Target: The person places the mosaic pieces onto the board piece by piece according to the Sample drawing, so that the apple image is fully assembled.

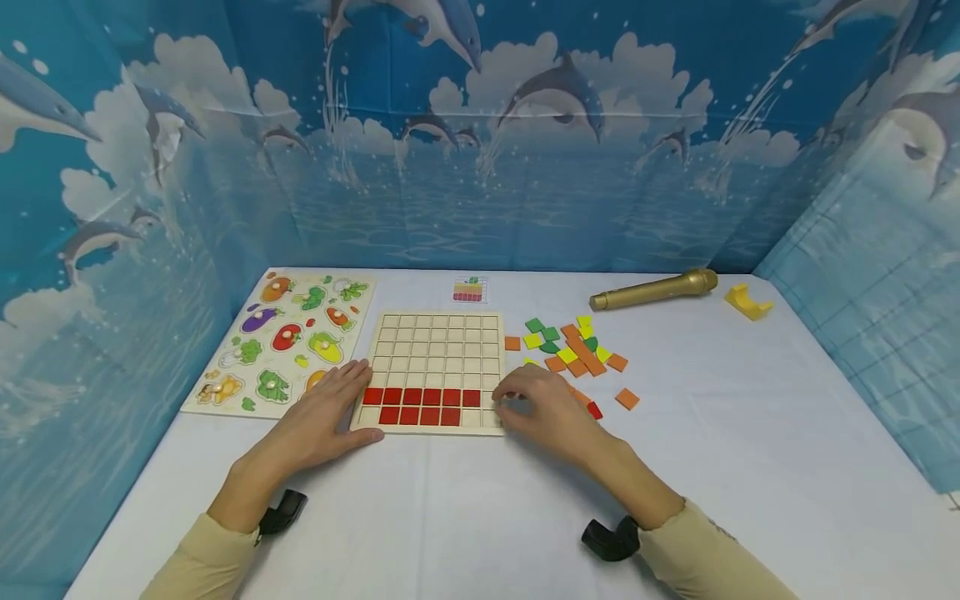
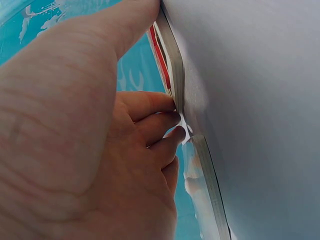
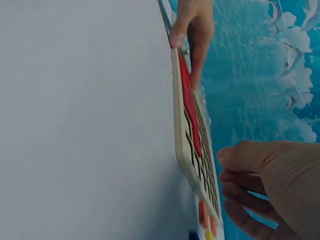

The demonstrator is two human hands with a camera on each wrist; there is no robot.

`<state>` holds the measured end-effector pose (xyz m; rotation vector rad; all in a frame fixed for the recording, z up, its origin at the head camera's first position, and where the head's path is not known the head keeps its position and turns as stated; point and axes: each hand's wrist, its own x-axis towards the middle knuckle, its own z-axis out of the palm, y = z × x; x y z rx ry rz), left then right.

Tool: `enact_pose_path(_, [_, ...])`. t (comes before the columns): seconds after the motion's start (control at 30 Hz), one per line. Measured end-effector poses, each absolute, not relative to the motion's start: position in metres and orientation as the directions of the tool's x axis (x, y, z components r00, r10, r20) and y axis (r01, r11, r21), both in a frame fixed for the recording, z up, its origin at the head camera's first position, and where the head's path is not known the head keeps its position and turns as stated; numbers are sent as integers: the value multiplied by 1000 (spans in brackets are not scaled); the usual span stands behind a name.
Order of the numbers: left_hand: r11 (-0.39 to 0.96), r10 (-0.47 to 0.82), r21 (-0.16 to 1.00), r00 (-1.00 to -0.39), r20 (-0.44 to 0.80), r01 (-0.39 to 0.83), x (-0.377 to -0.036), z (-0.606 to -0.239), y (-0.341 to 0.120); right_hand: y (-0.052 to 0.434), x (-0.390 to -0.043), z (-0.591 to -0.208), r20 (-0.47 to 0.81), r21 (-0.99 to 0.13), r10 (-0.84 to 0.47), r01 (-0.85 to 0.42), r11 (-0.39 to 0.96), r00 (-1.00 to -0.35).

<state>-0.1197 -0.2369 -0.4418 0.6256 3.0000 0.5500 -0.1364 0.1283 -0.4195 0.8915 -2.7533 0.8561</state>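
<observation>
Grid board [image 1: 427, 430]: held ten red tiles [image 1: 430, 397], other visible cells [image 1: 438, 335] bare. Left hand [image 1: 318, 417]: lay extended. Right hand [image 1: 546, 408]: grip indeterminable.

Op, your head view's bright & even, w/ soft shadow beside your R forearm [image 1: 637, 482] on the white cloth [image 1: 480, 517]; wrist views dimmer, greyer; R wrist's btm-edge tiles [image 3: 203, 215] a bit blurry.

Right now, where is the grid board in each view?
Head: grid board below and slightly left of centre.
Left wrist: grid board nearly edge-on, top middle.
Right wrist: grid board steeply slanted, just right of centre.
Shared landmark: the red tiles on it.
</observation>
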Motion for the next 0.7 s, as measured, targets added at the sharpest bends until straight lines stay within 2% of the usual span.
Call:
enact_pose_path(0.33, [853, 403, 343, -914, 44, 393, -122, -444, -238, 196, -129, -423, 228, -491, -337, -407, 770, -913])
enact_pose_path(0.7, [851, 402, 354, -915, 39, 389, -121, -441, -239, 219, -135, -418, 138, -454, -263, -297, 840, -955])
